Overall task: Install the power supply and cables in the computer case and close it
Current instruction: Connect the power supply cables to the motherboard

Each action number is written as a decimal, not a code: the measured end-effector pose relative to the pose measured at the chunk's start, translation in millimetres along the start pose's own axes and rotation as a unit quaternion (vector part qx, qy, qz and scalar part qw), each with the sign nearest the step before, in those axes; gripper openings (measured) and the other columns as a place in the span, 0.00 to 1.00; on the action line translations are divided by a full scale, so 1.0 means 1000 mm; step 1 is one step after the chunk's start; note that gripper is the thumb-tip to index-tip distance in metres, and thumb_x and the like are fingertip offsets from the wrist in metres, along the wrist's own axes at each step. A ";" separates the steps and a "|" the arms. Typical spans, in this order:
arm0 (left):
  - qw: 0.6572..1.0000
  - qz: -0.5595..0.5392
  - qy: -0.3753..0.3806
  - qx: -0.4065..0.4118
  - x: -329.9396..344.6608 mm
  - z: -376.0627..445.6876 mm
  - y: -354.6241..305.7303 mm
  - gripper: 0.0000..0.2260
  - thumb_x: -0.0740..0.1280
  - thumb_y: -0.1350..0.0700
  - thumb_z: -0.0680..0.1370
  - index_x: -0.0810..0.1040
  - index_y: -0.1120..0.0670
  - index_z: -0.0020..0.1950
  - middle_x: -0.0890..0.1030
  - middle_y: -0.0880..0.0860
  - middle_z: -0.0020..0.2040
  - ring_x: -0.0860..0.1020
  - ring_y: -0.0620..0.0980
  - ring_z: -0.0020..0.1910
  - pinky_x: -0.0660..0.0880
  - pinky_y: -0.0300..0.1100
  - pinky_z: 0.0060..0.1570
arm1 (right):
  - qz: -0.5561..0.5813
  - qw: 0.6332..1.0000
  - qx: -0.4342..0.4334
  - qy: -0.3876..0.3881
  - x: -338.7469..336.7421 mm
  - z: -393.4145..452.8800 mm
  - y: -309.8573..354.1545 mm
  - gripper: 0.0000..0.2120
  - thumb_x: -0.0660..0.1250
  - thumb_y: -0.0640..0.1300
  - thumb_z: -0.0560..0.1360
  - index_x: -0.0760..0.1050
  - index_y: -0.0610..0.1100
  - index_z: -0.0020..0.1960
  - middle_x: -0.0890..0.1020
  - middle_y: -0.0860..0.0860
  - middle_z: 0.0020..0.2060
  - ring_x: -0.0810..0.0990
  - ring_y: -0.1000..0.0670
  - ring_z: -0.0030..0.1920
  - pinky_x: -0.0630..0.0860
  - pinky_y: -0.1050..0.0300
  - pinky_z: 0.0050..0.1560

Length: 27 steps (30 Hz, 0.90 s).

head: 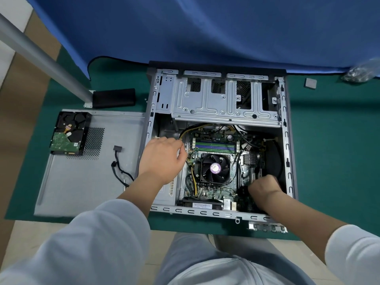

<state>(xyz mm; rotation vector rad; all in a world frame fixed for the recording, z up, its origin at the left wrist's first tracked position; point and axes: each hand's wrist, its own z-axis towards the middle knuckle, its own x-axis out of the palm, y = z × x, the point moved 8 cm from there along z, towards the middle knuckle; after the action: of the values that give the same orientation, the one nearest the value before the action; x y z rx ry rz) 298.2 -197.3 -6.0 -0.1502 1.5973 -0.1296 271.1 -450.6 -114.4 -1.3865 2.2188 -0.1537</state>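
Green matting [115, 75] covers the worktop, with blue cloth [205, 27] draped along its far edge; the computer case [285, 140] lies open at the middle, motherboard, black CPU fan [214, 168] and yellow-black cables [192, 177] exposed. Left hand [162, 159], fingers curled at the cables by the case's left wall, grip unclear. Right hand [263, 187] fisted low inside right; whether it holds anything is hidden, and the labels are unreadable.

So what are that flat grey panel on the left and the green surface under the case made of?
The side panel looks like thin sheet metal with a matte grey finish: its edges are folded and a patch is punched with small vent holes. The green mat looks like a soft, non-shiny sheet, maybe rubber or felt. Its rounded corner and thin edge show, but the exact material is unclear.
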 end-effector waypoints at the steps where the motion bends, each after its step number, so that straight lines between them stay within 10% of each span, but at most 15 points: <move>1: 1.000 0.001 0.001 0.000 0.000 0.000 0.000 0.12 0.58 0.53 0.78 0.78 0.53 0.40 0.79 0.50 0.36 0.74 0.51 0.37 0.68 0.46 0.45 | 0.001 1.000 -0.001 -0.004 0.000 0.000 -0.001 0.11 0.58 0.36 0.77 0.76 0.44 0.55 0.80 0.53 0.50 0.76 0.51 0.41 0.65 0.56 0.35; 11: 1.000 0.003 -0.001 0.004 0.001 0.000 0.000 0.12 0.59 0.53 0.78 0.78 0.52 0.39 0.79 0.50 0.35 0.74 0.51 0.36 0.68 0.45 0.44 | 0.034 0.998 0.023 -0.039 -0.017 -0.018 -0.010 0.10 0.57 0.37 0.79 0.76 0.46 0.51 0.77 0.54 0.43 0.71 0.54 0.36 0.63 0.60 0.33; 16: 1.000 0.003 0.005 0.000 0.000 -0.001 -0.001 0.12 0.58 0.52 0.78 0.77 0.51 0.38 0.78 0.49 0.35 0.74 0.51 0.36 0.67 0.44 0.44 | 0.247 0.951 0.019 -0.183 -0.050 -0.048 -0.025 0.08 0.58 0.49 0.79 0.70 0.50 0.41 0.77 0.55 0.36 0.76 0.50 0.38 0.69 0.59 0.36; 20: 1.000 0.004 0.012 0.000 -0.003 -0.001 -0.002 0.12 0.57 0.52 0.78 0.75 0.50 0.38 0.78 0.48 0.36 0.73 0.49 0.36 0.66 0.44 0.43 | 0.497 0.803 -0.046 -0.326 -0.082 -0.076 -0.047 0.12 0.62 0.61 0.75 0.77 0.57 0.54 0.80 0.62 0.46 0.76 0.57 0.49 0.72 0.57 0.49; 27: 1.000 0.008 0.013 -0.004 -0.003 -0.002 -0.003 0.12 0.57 0.52 0.79 0.77 0.51 0.40 0.79 0.48 0.36 0.74 0.50 0.37 0.67 0.44 0.44 | 0.805 0.447 -0.138 -0.365 -0.109 -0.114 -0.075 0.13 0.65 0.42 0.77 0.77 0.61 0.52 0.80 0.57 0.53 0.76 0.60 0.54 0.70 0.73 0.50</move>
<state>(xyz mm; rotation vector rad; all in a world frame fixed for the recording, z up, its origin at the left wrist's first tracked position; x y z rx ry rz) 296.8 -199.3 -2.2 -0.1424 1.6238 -0.1138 315.1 -410.7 49.8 0.9498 1.7580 1.2245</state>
